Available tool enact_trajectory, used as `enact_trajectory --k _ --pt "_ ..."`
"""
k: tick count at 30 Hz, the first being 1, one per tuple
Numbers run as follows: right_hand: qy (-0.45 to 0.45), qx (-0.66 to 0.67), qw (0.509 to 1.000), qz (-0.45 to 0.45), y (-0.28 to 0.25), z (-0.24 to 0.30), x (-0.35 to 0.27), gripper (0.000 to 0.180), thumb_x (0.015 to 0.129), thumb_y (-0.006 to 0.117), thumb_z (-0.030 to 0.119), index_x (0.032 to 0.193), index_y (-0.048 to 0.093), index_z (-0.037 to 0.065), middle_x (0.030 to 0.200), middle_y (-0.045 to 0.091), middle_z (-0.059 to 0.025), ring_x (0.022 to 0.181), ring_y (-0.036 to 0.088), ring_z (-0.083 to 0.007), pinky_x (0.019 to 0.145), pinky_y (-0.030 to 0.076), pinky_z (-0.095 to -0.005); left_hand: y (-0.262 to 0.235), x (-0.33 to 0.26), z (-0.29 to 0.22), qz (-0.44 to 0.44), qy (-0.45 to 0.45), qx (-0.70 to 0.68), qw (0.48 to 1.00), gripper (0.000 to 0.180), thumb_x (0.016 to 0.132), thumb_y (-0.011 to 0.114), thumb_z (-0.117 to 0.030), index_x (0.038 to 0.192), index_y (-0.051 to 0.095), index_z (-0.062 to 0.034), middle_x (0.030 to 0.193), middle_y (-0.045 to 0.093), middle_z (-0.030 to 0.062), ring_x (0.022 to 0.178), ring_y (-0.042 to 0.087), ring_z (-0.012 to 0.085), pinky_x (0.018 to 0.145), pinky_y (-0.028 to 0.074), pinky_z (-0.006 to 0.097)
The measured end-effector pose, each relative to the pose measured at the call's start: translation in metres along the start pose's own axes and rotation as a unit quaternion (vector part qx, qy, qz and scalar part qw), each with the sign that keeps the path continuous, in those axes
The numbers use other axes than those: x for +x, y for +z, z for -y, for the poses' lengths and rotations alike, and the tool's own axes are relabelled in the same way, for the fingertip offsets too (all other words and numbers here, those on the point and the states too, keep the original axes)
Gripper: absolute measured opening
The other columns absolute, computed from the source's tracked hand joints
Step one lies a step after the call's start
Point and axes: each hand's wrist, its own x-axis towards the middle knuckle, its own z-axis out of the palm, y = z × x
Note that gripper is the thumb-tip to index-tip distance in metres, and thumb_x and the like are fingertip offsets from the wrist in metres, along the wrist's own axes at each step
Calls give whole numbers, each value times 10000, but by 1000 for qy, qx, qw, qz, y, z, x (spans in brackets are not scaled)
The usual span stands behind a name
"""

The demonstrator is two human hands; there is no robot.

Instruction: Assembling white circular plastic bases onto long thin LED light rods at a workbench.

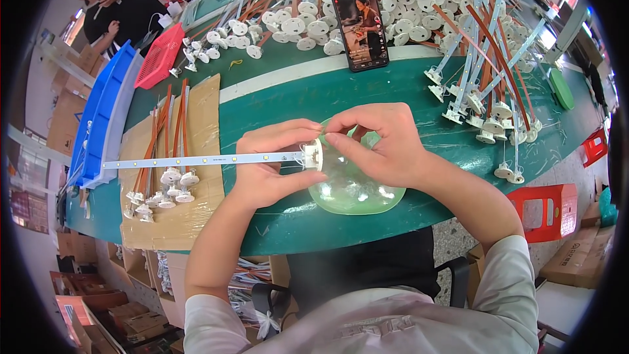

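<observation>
My left hand (259,180) is closed around the end of an LED strip (219,160), a narrow pale board with small yellow chips, pointing left. At its right end is a white round cap (319,156), which stands on edge between my left fingers and thumb. My right hand (390,141) is pinched at the cap's upper edge, close to my left fingertips. What it pinches is too small to make out. Under both hands sits a translucent green bowl (357,200) with shiny small contents I cannot identify.
On cardboard (203,108) at left lie several capped strips (171,187), beside a blue bin (108,105) and a red basket (160,56). A phone (360,25) stands before heaped white caps (419,0). More strips (488,72) pile up at right. Another person (124,13) is at far left.
</observation>
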Motion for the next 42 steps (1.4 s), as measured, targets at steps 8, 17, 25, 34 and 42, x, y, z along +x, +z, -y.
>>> enact_trajectory --k 8,17,25,34,42 --pt "-36 -16 999 0 -2 -2 1 71 863 719 22 929 745 10 849 749 -112 695 706 -181 630 556 -281 0 0 1 14 1 40 999 504 637 937 -102 1095 745 -15 1123 735 150 893 723 170 784 582 279" --pt "-79 -9 996 46 -7 -2 0 33 847 718 -4 877 729 -10 786 728 -115 677 694 -183 637 547 -283 -1 -1 -3 64 40 87 993 502 641 938 -75 1074 719 56 1127 699 202 933 733 238 826 607 335" --pt "75 109 990 45 -2 -1 0 84 883 732 46 931 735 -23 835 739 -72 764 691 -97 722 581 -265 2 4 -8 37 62 157 985 435 656 929 -143 1025 741 -9 1057 745 140 872 735 213 778 579 286" --pt "99 84 989 71 -7 -1 2 79 903 691 17 943 737 -32 819 739 -81 752 701 -110 709 577 -265 6 6 -8 33 42 192 980 422 649 921 -144 1018 757 -21 1042 749 122 865 730 211 787 577 297" --pt "125 146 981 -5 -9 -2 6 77 918 675 -10 948 728 -57 831 722 -60 714 662 -89 662 552 -241 15 -2 -7 0 51 168 985 472 653 922 -121 1075 747 -5 1128 731 171 945 740 240 831 586 321"
